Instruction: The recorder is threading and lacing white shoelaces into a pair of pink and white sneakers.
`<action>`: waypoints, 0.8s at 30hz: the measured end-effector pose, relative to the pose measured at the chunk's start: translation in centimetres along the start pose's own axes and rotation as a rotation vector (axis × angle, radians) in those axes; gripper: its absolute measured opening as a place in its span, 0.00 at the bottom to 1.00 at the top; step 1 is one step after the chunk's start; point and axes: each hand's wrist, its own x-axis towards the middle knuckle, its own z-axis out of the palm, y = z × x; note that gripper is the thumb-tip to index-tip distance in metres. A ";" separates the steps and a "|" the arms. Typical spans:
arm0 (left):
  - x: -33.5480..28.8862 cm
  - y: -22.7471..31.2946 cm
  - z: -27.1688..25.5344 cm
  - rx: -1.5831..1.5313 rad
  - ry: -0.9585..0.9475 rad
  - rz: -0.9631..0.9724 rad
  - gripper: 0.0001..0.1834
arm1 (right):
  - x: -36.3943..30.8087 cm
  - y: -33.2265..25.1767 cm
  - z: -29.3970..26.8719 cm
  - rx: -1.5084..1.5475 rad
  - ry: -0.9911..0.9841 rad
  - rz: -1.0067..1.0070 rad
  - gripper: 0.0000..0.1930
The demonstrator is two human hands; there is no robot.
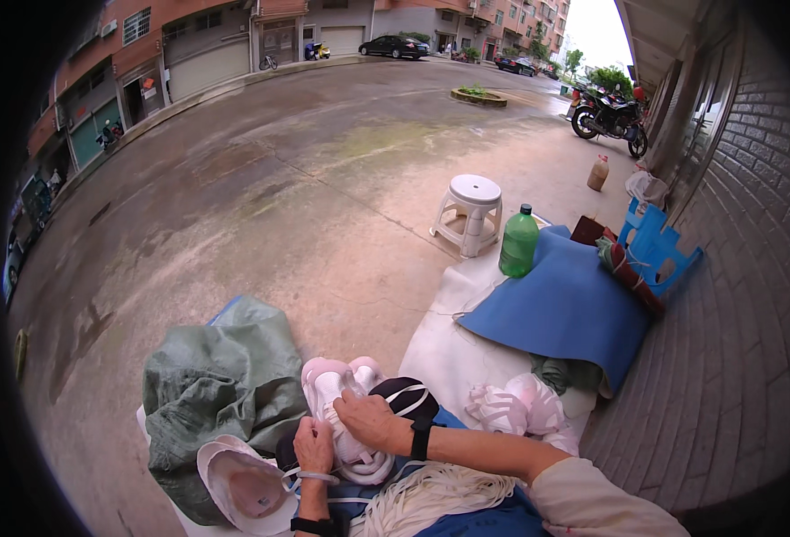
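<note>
A pale pink and white sneaker point(362, 456) rests on my lap, and both hands are at its lacing area. My right hand point(373, 422) is closed over the upper, its fingertips pinched at a white shoelace point(406, 391) that loops out past the wrist. Low at the shoe's left side, my left hand point(314, 445) is closed too; what its fingers pinch is hidden. Over my lap spreads a bundle of loose white laces point(440, 497). A pale shoe upper point(250, 488), opening toward me, lies left of my left hand. More pink-and-white uppers point(520, 404) are heaped beyond my right forearm.
A dark green woven sack point(220, 394) is at the left. Ahead on the right are a white stool point(471, 215), a green bottle point(520, 242), a blue sheet point(565, 304) and a blue plastic chair point(659, 246). A brick wall point(726, 313) borders the right; a motorcycle point(610, 121) stands farther off.
</note>
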 end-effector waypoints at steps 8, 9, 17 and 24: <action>-0.3 0.4 0.3 0.058 0.001 0.013 0.16 | -0.4 1.4 0.8 0.100 0.104 -0.084 0.06; -0.1 0.0 0.5 0.067 0.014 0.010 0.16 | -0.3 1.3 0.2 0.030 0.089 -0.182 0.06; -0.2 -0.2 0.6 0.093 -0.002 0.056 0.15 | 0.7 1.9 -0.2 0.015 0.095 -0.519 0.07; -0.6 -1.1 -0.1 0.051 0.006 0.051 0.16 | 1.2 1.7 0.7 0.012 0.027 -0.591 0.07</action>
